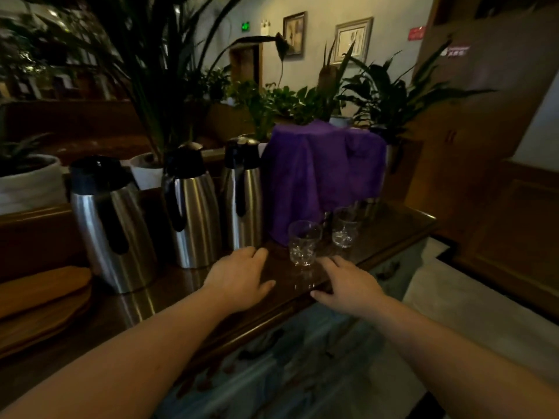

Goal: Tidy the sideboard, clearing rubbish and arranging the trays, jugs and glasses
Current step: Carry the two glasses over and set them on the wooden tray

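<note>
Three steel jugs with black lids stand in a row on the dark wooden sideboard [169, 297]: the left jug [112, 225], the middle jug [193, 207] and the right jug [243, 195]. A clear glass [303, 242] stands near the front edge, and a second glass [344, 226] stands behind it to the right. My left hand [242, 278] hovers palm down just left of the near glass, holding nothing. My right hand [348, 282] is at the front edge just right of that glass, fingers apart and empty. Stacked wooden trays [39, 300] lie at the far left.
A purple cloth [320, 176] drapes over something tall behind the glasses. Potted plants [27, 176] line the back of the sideboard. Wooden panelling [484, 176] rises on the right. Below the front edge is a pale painted cabinet front [302, 358].
</note>
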